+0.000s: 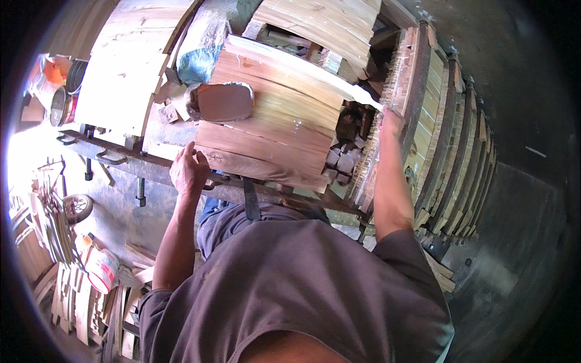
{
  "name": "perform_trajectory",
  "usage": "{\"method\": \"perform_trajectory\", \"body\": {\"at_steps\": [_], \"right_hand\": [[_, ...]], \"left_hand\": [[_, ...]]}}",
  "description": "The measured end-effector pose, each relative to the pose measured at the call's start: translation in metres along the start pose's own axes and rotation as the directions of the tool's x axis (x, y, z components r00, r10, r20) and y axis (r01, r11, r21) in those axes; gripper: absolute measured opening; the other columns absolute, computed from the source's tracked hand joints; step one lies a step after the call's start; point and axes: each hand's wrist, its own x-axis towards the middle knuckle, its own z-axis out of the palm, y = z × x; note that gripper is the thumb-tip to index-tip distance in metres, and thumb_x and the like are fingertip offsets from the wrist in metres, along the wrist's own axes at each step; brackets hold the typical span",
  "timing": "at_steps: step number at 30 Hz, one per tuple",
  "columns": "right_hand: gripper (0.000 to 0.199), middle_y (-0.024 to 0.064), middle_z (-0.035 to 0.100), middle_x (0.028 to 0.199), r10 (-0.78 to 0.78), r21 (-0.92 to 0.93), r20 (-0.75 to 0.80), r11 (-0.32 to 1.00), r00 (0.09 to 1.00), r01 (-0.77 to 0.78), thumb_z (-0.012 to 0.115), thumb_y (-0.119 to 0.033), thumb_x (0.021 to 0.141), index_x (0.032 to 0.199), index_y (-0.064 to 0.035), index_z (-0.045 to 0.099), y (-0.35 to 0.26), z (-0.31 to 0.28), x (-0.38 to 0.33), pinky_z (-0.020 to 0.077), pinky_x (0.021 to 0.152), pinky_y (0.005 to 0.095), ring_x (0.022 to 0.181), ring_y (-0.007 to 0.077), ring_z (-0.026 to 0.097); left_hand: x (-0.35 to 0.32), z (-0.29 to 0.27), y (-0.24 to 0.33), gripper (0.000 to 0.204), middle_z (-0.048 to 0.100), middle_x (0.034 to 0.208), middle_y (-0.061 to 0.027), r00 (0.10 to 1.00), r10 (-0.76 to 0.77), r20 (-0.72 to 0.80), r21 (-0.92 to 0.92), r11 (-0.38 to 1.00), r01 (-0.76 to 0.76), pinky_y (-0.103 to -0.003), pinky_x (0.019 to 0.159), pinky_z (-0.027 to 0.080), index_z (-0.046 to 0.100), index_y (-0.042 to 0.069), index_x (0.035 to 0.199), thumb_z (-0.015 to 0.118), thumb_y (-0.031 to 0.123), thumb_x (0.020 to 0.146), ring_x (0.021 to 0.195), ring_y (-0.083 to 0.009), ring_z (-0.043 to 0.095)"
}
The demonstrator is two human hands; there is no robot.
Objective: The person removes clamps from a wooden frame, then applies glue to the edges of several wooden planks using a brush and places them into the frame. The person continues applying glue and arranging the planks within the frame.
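Observation:
A panel of several reddish-brown wooden planks [272, 127] lies flat in front of me on a workbench. Along its far side runs a long wooden strip [302, 65] with a white, wet-looking edge. My right hand [392, 122] is closed around the strip's right end, past the panel. My left hand [189, 169] is at the panel's near left corner, its fingers loosely bent and apart, holding nothing that I can see. On the left part of the panel stands a rounded tub [225, 101] with a crusted rim and a smooth pinkish-brown content.
Pale wooden panels [121, 66] lie at the left and far side. Small wood blocks [345, 162] fill a gap at right. Clamped panels [448, 139] stand in a row beyond. Metal bench edge [163, 174] carries bolts; a white bucket [101, 270] and wood offcuts [82, 308] lie below.

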Motion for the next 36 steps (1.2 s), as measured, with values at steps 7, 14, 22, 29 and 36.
{"method": "perform_trajectory", "body": {"at_steps": [7,14,22,29,36], "right_hand": [[0.023,0.0054,0.057,0.064,-0.008,-0.046,0.304,0.999,0.953,0.023,0.070,-0.019,0.096,0.084,-0.0015,0.064,-0.020,0.106,-0.049,0.0289,0.034,0.0255,0.041,0.0112,0.045],[0.012,0.0094,0.065,0.067,-0.151,-0.030,0.399,0.984,0.904,0.177,0.074,-0.007,0.088,0.089,0.0038,0.070,-0.035,0.257,-0.154,0.0402,0.036,0.0252,0.047,0.0126,0.057],[0.021,0.0097,0.064,0.070,-0.105,0.151,0.645,0.989,0.757,0.009,0.072,-0.015,0.093,0.082,0.0002,0.063,-0.058,0.342,-0.239,0.0412,0.038,0.0289,0.046,0.0137,0.055],[0.016,0.0025,0.059,0.068,-0.284,0.294,0.563,0.946,0.777,0.133,0.064,-0.018,0.100,0.089,-0.0063,0.063,-0.034,0.222,-0.251,0.0374,0.044,0.0244,0.052,0.0110,0.053],[0.015,0.0099,0.070,0.087,-0.644,0.021,0.613,0.592,0.458,0.806,0.070,-0.004,0.088,0.103,-0.0060,0.071,0.044,0.153,-0.293,0.0527,0.068,0.0362,0.076,0.0225,0.064]], "left_hand": [[0.000,-0.005,0.000,0.036,0.071,0.108,-0.0156,1.000,-0.004,-0.009,-0.053,0.999,0.004,-0.047,0.090,0.054,0.068,0.007,0.122,0.062,0.022,0.090,0.102,-0.0338,0.068],[-0.001,-0.006,-0.003,0.036,0.071,0.109,-0.0166,0.999,0.024,-0.047,-0.120,0.992,-0.029,-0.045,0.097,0.053,0.067,0.007,0.122,0.062,0.021,0.089,0.104,-0.0366,0.068],[-0.003,-0.003,-0.006,0.034,0.070,0.100,-0.0119,0.990,0.059,-0.127,-0.078,0.995,-0.070,-0.044,0.083,0.054,0.067,0.006,0.120,0.064,0.018,0.088,0.096,-0.0317,0.067],[-0.003,-0.002,-0.007,0.037,0.071,0.108,-0.0153,0.999,0.007,-0.041,-0.117,0.993,-0.012,-0.045,0.095,0.053,0.065,0.007,0.124,0.063,0.020,0.089,0.103,-0.0353,0.067],[-0.002,0.028,-0.028,0.030,0.076,0.098,-0.0095,0.984,-0.019,-0.176,-0.489,0.869,-0.070,-0.033,0.082,0.056,0.069,0.002,0.117,0.070,0.009,0.088,0.088,-0.0209,0.073]]}}
